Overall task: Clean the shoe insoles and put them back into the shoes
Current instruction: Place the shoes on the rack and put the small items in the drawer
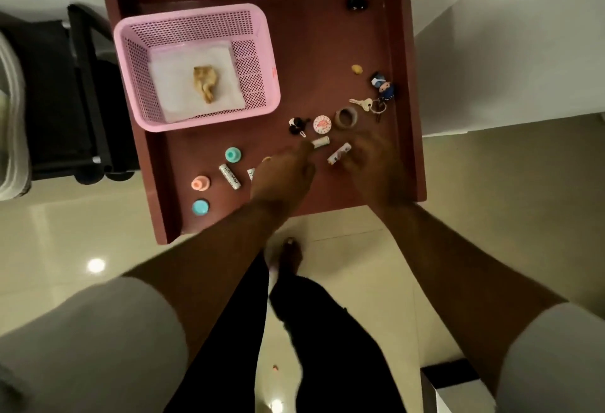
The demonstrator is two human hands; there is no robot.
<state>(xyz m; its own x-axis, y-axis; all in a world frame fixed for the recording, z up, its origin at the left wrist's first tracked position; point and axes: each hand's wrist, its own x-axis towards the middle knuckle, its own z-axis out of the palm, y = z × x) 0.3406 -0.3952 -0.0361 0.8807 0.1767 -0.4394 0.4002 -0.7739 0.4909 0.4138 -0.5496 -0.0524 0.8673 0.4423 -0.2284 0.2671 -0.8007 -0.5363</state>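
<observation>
No shoe or insole is in view. Both my hands reach over a red-brown tray table point(327, 52). My left hand point(284, 176) is blurred, and its fingertips touch one end of a small white battery point(320, 142). My right hand point(373, 167), also blurred, has its fingers curled around a second white battery point(339, 153). A third battery point(229, 176) lies loose to the left of my left hand.
A pink mesh basket point(258, 52) at the back left holds a white cloth and a tan crumpled piece point(205, 83). Caps point(200, 207), a tape ring point(346, 117), a round badge point(322, 124) and keys with a figurine point(376, 103) are scattered around. A black chair point(65, 91) stands to the left.
</observation>
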